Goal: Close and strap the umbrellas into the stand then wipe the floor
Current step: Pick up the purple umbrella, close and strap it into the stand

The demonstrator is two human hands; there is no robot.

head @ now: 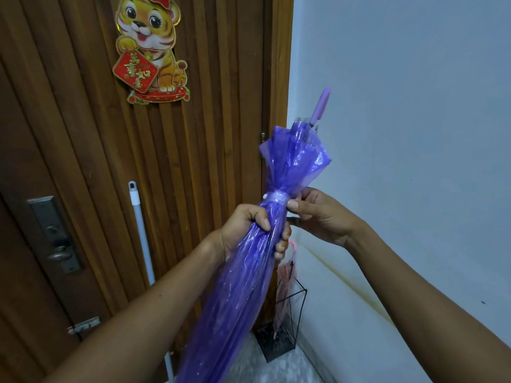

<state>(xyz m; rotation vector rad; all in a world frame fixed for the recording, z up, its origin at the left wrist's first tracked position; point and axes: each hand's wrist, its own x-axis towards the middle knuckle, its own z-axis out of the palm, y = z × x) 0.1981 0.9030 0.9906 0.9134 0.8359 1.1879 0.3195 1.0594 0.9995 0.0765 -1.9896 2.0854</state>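
Tilted umbrella (249, 286) in front, left hand (246, 230) around it below the strap (276, 197), right hand (318, 214) at the strap's right, mop handle (142, 233) against door (207, 106) behind left, second umbrella (286, 283) in stand (279, 344) beside wall (401, 106).

The umbrella (249, 272) near the middle is thin, glossy see-through purple plastic, creased and shiny, with a pale plastic strap (276, 197) and a matt lilac plastic handle (320, 106). The door (207, 106) on the left is ribbed brown wood bearing a shiny foil-edged paper sticker (150, 48) and a dull metal lock plate (52, 233). The stand (302, 299) far right is thin black wire against a matt painted wall (414, 106).
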